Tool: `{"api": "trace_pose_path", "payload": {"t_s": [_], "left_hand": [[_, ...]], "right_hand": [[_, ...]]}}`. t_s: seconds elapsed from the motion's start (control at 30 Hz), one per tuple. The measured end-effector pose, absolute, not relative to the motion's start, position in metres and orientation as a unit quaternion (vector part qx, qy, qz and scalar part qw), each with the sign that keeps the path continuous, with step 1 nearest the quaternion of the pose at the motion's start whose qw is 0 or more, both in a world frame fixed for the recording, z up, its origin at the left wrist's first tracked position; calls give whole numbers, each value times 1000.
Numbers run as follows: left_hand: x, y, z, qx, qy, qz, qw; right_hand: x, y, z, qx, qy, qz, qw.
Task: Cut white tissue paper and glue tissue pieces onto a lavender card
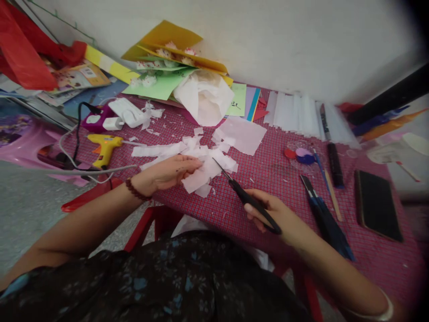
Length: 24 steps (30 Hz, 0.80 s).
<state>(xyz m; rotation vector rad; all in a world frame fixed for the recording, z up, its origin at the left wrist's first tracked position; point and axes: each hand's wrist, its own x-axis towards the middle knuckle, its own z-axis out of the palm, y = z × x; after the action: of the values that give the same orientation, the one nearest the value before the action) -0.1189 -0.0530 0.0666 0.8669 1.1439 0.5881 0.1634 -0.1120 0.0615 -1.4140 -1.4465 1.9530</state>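
We judge this a paper-cutting step: our left hand [174,172] pinches white paper [203,175] over the surface [268,174], our right hand [278,210] grips black scissors [241,192] at the paper's four o'clock, and another snip would call for aligned blades.

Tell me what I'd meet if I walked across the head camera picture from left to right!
Pink plastic thing → yellow glue gun → left hand → black-handled scissors in the right hand → red, purple and blue blobs → dark phone.
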Motion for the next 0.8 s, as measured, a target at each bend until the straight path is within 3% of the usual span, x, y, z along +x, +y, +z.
{"api": "trace_pose_path", "payload": {"t_s": [0.1, 0.33, 0.53, 0.8], "left_hand": [[-125, -61, 62, 412, 521, 242, 707], [-122, -63, 64, 414, 497, 378, 662], [-125, -54, 59, 420, 460, 443, 645], [-116, -57, 66, 530, 478, 344, 610]], "right_hand": [[163, -111, 65, -486, -511, 691, 157], [171, -111, 79, -450, -593, 640, 189], [178, -119, 81, -439, -599, 652, 153], [165, -116, 79, -416, -579, 688, 137]]}}
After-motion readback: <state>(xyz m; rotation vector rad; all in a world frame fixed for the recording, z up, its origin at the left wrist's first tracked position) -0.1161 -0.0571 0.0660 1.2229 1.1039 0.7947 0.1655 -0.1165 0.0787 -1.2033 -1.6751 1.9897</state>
